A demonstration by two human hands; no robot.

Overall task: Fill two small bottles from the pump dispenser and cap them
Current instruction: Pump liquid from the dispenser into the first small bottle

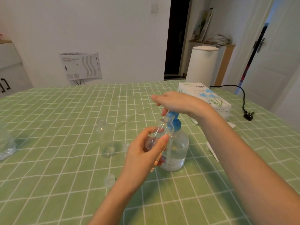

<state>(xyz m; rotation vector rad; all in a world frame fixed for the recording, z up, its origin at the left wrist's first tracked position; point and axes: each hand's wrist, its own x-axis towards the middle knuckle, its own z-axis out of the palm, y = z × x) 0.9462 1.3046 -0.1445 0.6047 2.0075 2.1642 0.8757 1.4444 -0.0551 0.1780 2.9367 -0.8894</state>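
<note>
Small bottle (159, 132) within curled left hand (142, 153), at pump dispenser (177, 148) spout; flat right hand (175, 101) atop.

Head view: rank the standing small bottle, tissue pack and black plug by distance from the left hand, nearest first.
1. standing bottle, just left of the left hand.
2. tissue pack, back right.
3. black plug, far right, beyond the pack.

Soft, even daylight, brightest on the white door (276, 65) at right. Faint shadows lie on the green checked tablecloth (61, 130). The small bottle (159, 128) at centre looks smeared; wide-angle distortion bends the grid lines toward the edges.
</note>
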